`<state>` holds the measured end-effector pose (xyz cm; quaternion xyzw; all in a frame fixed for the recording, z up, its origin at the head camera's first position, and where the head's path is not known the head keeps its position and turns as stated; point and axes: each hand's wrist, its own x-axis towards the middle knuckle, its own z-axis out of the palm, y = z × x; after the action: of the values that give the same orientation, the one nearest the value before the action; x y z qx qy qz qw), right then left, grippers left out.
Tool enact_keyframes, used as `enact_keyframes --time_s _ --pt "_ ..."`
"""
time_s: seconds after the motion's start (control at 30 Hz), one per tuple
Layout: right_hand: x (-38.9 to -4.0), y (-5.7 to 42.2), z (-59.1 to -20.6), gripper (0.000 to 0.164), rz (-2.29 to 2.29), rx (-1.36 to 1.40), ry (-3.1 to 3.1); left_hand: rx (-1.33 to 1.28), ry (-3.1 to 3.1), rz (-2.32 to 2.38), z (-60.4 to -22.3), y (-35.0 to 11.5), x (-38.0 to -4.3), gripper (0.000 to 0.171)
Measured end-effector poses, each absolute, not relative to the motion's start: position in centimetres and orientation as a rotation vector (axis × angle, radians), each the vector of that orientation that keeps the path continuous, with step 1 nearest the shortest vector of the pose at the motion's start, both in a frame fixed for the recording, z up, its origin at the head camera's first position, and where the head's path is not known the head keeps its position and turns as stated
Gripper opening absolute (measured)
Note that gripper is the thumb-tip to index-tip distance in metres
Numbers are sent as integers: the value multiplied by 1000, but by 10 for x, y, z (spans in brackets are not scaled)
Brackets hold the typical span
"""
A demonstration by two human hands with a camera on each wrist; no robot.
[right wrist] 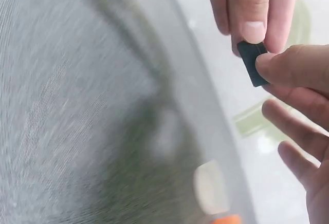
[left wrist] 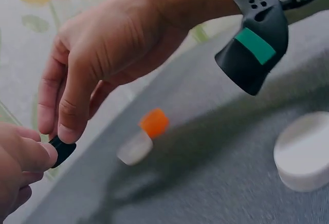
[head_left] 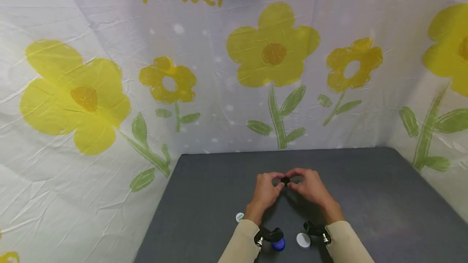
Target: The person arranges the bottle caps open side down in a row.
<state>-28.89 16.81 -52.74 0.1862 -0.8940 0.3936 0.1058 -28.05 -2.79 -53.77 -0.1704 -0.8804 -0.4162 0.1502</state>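
Observation:
A small black cap (head_left: 285, 180) is held up between both hands over the far part of the table. My left hand (head_left: 266, 190) pinches one side of it with thumb and fingers. On the other side, the thumb and fingers of my right hand (head_left: 310, 186) pinch it too. The left wrist view has the dark cap (left wrist: 62, 150) between the fingertips, its side partly covered. From the right wrist, the cap (right wrist: 253, 63) looks tilted, with the left hand (right wrist: 252, 8) above and the right hand (right wrist: 303, 80) beside it.
Near the forearms on the grey table (head_left: 204, 198) lie a blue cap (head_left: 278, 244), a white cap (head_left: 303, 240) and a white-and-green disc (head_left: 239, 217). An orange piece (left wrist: 154, 123) and a whitish piece (left wrist: 135, 148) lie together. Flower-printed sheeting (head_left: 215, 113) rises behind.

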Motion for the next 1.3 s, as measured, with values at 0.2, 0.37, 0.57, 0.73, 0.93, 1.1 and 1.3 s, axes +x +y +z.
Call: enact_keyframes --time_s 0.2,0.37,0.57,0.73,0.93,1.1,1.3 --pt "-273 163 -506 25 1185 482 -2629 -490 -2504 -1286 -516 -35 -268 25" --pt "-255 156 -488 25 1218 440 -2592 -545 -2438 -1339 -500 -45 -256 25" --pt "-235 148 -481 26 1350 434 -2481 -599 -2414 -1392 -487 -56 -240 25" --pt "-222 143 -484 25 1479 392 -2451 -614 -2443 -1406 -483 -63 -227 25" --pt "-211 137 -491 22 1589 338 -2449 -668 -2426 -1315 -486 -71 -213 28" --pt "-207 134 -490 21 1699 284 -2441 -717 -2340 -1280 -489 -73 -208 31" --pt "-205 129 -488 25 1873 189 -2469 -698 -2287 -1300 -497 -74 -206 27"
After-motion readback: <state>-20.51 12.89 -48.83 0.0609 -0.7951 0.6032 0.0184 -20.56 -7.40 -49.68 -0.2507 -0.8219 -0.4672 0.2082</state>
